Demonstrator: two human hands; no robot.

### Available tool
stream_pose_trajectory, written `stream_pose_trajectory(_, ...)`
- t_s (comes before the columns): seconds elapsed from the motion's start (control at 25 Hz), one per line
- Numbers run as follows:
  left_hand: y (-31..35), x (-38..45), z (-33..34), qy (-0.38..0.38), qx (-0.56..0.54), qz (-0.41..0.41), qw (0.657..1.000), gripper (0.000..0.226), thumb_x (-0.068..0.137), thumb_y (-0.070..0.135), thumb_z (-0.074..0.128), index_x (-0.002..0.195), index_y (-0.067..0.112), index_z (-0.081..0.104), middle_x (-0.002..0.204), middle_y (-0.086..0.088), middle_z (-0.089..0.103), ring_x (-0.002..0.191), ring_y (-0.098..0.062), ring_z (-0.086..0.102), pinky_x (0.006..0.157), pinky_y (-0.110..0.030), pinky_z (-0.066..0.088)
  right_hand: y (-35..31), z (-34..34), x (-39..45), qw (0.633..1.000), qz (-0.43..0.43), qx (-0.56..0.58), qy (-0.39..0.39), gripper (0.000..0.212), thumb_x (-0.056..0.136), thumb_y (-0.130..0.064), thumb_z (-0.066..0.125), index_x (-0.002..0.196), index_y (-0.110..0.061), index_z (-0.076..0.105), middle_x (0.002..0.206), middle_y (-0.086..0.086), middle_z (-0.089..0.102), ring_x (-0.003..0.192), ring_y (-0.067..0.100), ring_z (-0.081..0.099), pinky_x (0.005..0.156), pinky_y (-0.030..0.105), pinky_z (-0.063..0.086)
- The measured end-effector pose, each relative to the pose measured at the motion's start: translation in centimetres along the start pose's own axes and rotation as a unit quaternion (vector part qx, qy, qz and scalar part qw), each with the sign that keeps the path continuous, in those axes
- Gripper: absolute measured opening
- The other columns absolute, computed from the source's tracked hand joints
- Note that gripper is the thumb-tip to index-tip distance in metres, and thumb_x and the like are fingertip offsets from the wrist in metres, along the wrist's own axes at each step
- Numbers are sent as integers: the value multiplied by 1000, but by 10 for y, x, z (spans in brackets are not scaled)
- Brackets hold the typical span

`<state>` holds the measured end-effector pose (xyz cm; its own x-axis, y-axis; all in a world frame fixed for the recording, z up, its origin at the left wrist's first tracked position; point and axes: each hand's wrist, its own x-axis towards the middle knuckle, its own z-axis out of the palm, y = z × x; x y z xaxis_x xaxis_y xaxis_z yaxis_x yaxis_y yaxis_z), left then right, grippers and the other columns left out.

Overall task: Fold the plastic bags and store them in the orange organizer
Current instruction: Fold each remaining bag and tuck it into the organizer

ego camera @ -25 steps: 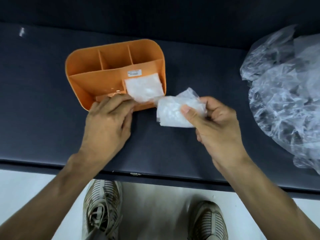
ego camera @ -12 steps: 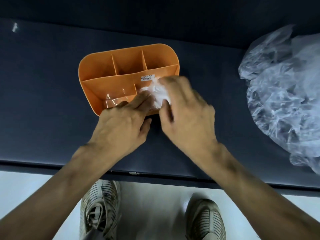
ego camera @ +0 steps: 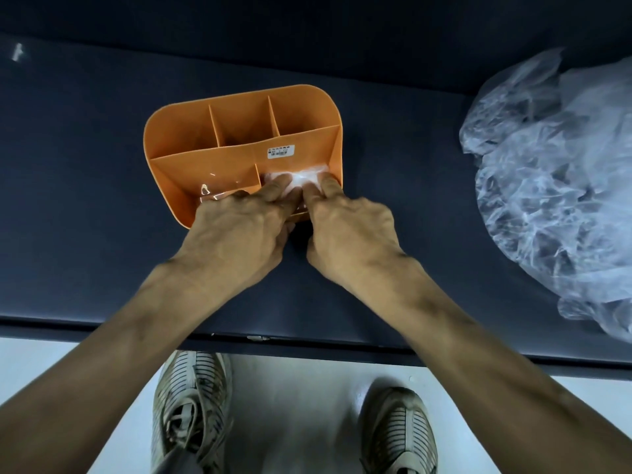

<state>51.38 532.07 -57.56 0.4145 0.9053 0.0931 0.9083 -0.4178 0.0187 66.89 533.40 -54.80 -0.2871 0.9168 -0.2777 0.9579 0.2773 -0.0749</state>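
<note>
The fingertips of both hands now press down on the folded plastic bags (ego camera: 301, 177), which sit in the near right compartment of the orange organizer (ego camera: 178, 145); a second ago the right hand (ego camera: 349, 230) pinched a folded bag in the air beside the organizer, and that bag is now inside. The right hand's fingers are extended and close together, reaching over the near wall onto the plastic. The left hand (ego camera: 236, 234) has slid rightward from the near rim, its fingers stretched out side by side, touching the same bundle. Both palms face down, wrists just beside each other, forearms angling in from the lower corners. The organizer rests on the dark table (ego camera: 85, 206), and a heap of loose clear bags (ego camera: 554, 186) lies well apart at right.
</note>
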Motion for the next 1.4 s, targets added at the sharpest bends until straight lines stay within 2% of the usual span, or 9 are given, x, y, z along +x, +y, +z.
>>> stream_pose_trajectory(0.2,1,5,-7,-20,-10,17,1000,35,80,19,79,113,10,72,109,-14,73,64,-39,70,46,-43,54,-3,5,-17,997,5,-47,68,36,88,-19,59,124,-16,56,136,5,53,65,22,39,47,28,18)
stream_pose_trajectory(0.4,7,7,-5,-48,-12,-47,998,43,98,34,53,141,26,56,151,0,50,113,-38,65,74,-46,55,2,4,-5,1000,-16,-7,24,41,94,-19,53,135,-18,47,149,4,41,69,21,46,49,28,26)
stream_pose_trajectory(0.68,-32,-3,3,5,17,-93,995,40,91,25,64,127,9,64,135,-15,60,72,-43,69,47,-33,44,34,46,-36,965,-71,107,231,61,76,-10,43,135,-13,57,150,7,47,102,26,55,70,35,51)
stream_pose_trajectory(0.8,-57,-12,-6,24,60,-187,980,48,92,28,64,134,6,58,146,-19,50,93,-50,62,64,-50,49,47,65,-42,964,-66,105,236,61,77,-13,34,133,-14,57,147,6,50,104,24,50,88,46,51)
stream_pose_trajectory(0.92,-48,-18,-14,81,74,-239,965,50,93,33,58,135,7,54,151,-20,41,113,-50,43,86,-59,34,60,79,-52,965,-35,100,238,54,81,-16,40,131,-13,61,141,5,56,104,25,51,89,45,47)
stream_pose_trajectory(1.08,21,-4,8,74,-32,-47,996,58,94,42,44,138,8,57,151,-18,44,122,-44,46,94,-58,37,95,76,-70,954,42,125,271,45,84,-17,47,125,-13,65,133,5,60,106,28,55,90,45,45)
stream_pose_trajectory(1.2,81,19,42,3,-59,100,993,64,98,49,32,146,12,50,155,-16,42,137,-39,44,112,-57,32,124,64,-86,922,130,137,337,55,81,-11,55,136,-11,56,146,12,51,125,34,51,108,44,37)
stream_pose_trajectory(1.32,102,28,61,-36,-56,127,990,66,100,53,25,152,17,43,159,-13,36,146,-36,33,117,-61,26,147,59,-98,902,220,132,347,69,82,-13,58,149,-12,40,158,18,36,143,35,36,117,43,24)
stream_pose_trajectory(1.4,101,27,64,-34,-64,126,989,65,101,53,24,153,19,41,161,-11,34,148,-34,30,118,-59,23,163,63,-99,906,292,89,292,58,83,-17,60,140,-13,51,145,16,52,134,40,44,112,51,30)
